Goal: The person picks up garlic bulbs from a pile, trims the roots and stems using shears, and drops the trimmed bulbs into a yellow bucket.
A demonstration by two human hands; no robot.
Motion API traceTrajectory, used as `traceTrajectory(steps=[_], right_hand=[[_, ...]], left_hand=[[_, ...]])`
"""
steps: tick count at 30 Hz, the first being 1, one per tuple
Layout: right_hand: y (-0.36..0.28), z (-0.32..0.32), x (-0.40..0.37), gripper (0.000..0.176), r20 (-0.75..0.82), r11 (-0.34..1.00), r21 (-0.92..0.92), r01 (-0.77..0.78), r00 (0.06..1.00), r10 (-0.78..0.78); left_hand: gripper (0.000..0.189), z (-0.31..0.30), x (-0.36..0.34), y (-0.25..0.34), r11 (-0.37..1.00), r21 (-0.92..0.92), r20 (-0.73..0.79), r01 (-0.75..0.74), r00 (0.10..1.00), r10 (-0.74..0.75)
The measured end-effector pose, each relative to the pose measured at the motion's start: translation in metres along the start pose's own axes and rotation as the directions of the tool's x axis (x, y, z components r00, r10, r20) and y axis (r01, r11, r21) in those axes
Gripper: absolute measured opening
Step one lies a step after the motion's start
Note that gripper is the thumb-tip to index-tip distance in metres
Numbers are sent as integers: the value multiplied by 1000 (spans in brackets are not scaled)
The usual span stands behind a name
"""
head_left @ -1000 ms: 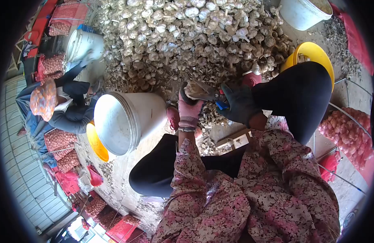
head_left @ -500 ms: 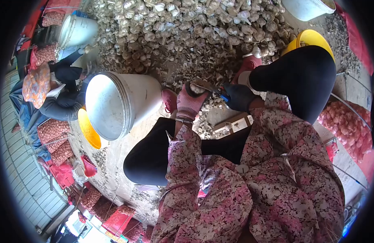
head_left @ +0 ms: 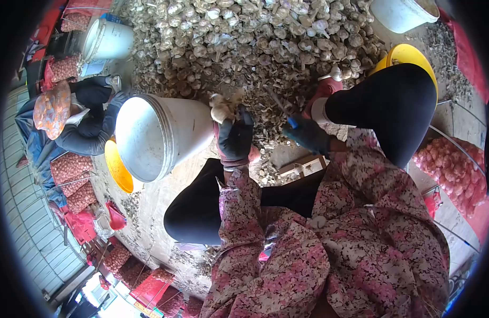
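Observation:
My left hand (head_left: 236,139), in a pink glove with a dark palm, is closed on a garlic bulb (head_left: 222,110) with a dry stem, slightly blurred. It is beside the rim end of the white bucket near my left shoe. My right hand (head_left: 311,135), in a dark glove, is wrapped round a blue-handled cutting tool (head_left: 279,100). Its narrow metal blade points away from me, over the loose stalks and husks, apart from the bulb. Part of the handle is hidden in the fist.
A big heap of garlic (head_left: 244,37) spreads ahead. The white bucket (head_left: 167,135) is at my left, a yellow bucket (head_left: 411,55) by my right knee. A co-worker (head_left: 69,114) crouches at far left. Filled net bags (head_left: 451,167) stand at right. A small wooden piece (head_left: 302,167) lies between my legs.
My left hand has turned over and moved left with the bulb, away from the blade. My right hand stays near its place, with the tool now swung to point forward.

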State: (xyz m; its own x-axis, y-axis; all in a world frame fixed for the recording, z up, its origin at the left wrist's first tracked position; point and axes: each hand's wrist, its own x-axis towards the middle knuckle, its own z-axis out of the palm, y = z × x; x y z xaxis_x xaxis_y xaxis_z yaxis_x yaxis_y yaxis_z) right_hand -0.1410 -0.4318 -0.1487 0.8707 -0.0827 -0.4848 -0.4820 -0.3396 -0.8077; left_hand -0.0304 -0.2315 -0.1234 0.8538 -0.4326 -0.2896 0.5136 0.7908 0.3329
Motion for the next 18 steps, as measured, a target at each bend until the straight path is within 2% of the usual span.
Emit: traceTrajectory(steps=[1,2,3,4,5,6,7,8,9,10,11,12,13,14,15,16,17,18], right_hand=[[11,12,0,46,-14,976,-38,215,976,-216],[8,14,-3,46,-24,906,-79,417,907,-419],[5,14,-6,46,-33,907,-75,415,908,-418],[2,17,-7,46,-36,935,76,346,938,-344],[-3,16,-9,46,-26,937,225,267,963,-268],[-1,18,-3,42,-36,933,97,346,938,-344],[-1,16,-3,42,-42,934,99,342,940,-340],[-8,9,-6,38,31,929,293,226,969,-245],[-13,4,-8,35,123,880,467,89,979,-164],[-14,2,-10,35,123,878,470,88,979,-164],[-14,1,-12,32,144,869,495,-20,988,-59],[-14,0,-13,29,168,847,516,-127,985,45],[-14,-1,-14,29,167,848,516,-125,985,44],[-13,-3,-13,27,148,776,605,-177,983,109],[-11,-6,-10,25,133,690,690,-219,975,176],[-2,-1,-1,26,195,521,813,-260,965,177],[-1,-1,0,26,195,512,817,-263,963,184],[-3,0,1,27,196,428,850,-308,938,286]], left_hand=[[37,8,-3,-1,1000,7,4,0,1000,0],[39,13,-4,-3,997,-54,33,52,998,-51],[40,17,-5,-6,988,-113,63,109,993,-103],[42,21,-7,-6,951,-173,48,255,967,-251],[42,19,-10,-10,950,-169,46,264,965,-260],[43,17,-12,-15,961,-76,67,267,963,-262],[44,16,-12,-20,964,15,89,266,960,-266],[44,9,-6,-24,915,378,-226,143,972,-59],[44,2,-7,-24,913,380,-229,147,971,-62],[44,-5,-8,-23,957,195,-100,213,975,-197],[44,1,-8,-23,954,14,56,299,953,-299],[41,7,-9,-23,962,-17,109,272,957,-268],[40,13,-8,-20,991,64,90,116,988,-122],[38,19,-6,-12,988,146,85,-40,996,28],[34,47,-11,3,928,351,219,-123,975,47],[35,50,-4,29,998,-52,409,24,913,-1],[42,75,-8,36,913,-262,140,-312,924,356],[54,97,-9,51,898,-359,279,-254,889,363]])
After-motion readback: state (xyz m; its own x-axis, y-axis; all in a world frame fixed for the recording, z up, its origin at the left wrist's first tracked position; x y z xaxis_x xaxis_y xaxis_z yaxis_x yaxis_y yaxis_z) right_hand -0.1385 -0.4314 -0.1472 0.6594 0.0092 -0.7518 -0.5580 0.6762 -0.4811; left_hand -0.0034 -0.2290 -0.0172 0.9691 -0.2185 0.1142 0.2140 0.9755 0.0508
